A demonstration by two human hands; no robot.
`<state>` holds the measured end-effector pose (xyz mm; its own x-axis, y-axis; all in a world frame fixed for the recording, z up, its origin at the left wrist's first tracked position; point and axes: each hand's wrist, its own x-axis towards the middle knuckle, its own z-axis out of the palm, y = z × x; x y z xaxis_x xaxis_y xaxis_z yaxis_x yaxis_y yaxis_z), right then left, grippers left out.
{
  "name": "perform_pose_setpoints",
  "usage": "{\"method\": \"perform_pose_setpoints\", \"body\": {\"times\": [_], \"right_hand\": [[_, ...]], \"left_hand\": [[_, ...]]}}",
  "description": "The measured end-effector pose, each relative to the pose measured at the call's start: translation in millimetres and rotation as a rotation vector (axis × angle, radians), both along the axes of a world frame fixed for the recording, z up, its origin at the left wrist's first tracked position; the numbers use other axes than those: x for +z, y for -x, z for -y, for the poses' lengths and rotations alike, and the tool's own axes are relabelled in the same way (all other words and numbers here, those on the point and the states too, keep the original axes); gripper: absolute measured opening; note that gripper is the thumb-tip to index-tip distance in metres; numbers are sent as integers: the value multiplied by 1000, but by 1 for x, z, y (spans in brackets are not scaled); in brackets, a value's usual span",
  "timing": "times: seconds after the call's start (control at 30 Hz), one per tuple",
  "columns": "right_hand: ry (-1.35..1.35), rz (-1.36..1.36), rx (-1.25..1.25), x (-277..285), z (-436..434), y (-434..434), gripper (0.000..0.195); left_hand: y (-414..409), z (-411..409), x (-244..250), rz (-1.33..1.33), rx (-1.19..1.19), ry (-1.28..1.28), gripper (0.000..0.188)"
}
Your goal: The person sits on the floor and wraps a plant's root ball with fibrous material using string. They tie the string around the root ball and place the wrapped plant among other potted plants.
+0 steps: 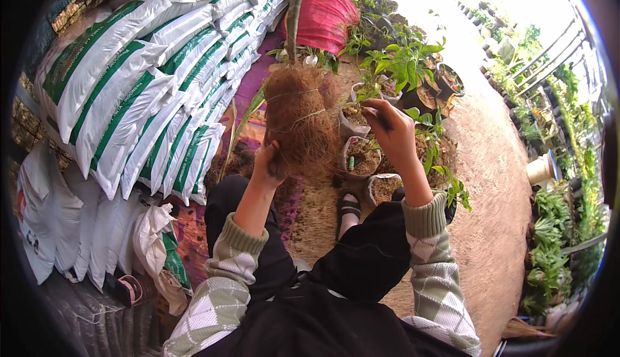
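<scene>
A shaggy bundle of brown coconut fibre (302,119) stands upright in front of me. Thin pale string (310,114) crosses it in more than one place, and a long plant stem (293,22) rises from its top. My left hand (270,160) grips the bundle low on its left side, the fingers partly hidden behind the fibre. To the right, apart from the bundle, my right hand (391,127) is raised with thumb and fingertips pinched together. Whether a thin strand runs between those fingertips is too fine to tell. Dark soil marks both hands.
Stacked white and green sacks (131,95) fill the left side. Potted leafy plants (402,66) and soil-filled grow bags (361,156) stand just right of the bundle. Beyond it sits a red sack (322,20). A string spool (541,168) lies farther right, beside rows of plants (547,260).
</scene>
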<state>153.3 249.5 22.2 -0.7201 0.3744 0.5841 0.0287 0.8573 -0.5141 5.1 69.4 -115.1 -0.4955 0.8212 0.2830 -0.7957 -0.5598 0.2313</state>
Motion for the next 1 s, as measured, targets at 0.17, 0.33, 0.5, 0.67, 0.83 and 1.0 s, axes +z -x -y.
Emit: {"method": "perform_pose_setpoints", "body": {"times": [0.17, 0.33, 0.5, 0.67, 0.83, 1.0], "right_hand": [[112, 49, 18, -14, -5, 12, 15], [302, 184, 96, -34, -1, 27, 14], [536, 202, 165, -86, 4, 49, 25], [1178, 225, 295, -128, 25, 57, 31], [1106, 327, 358, -149, 47, 64, 25], [920, 633, 261, -118, 78, 43, 24]], "left_hand": [[-4, 4, 1, -122, -25, 5, 81], [3, 2, -16, -224, 64, 134, 89], [4, -4, -23, -198, 84, 153, 82], [10, -9, -39, -99, 185, 241, 74], [4, -20, -25, -201, 441, 381, 73], [3, -20, -12, -266, 532, 511, 80]]}}
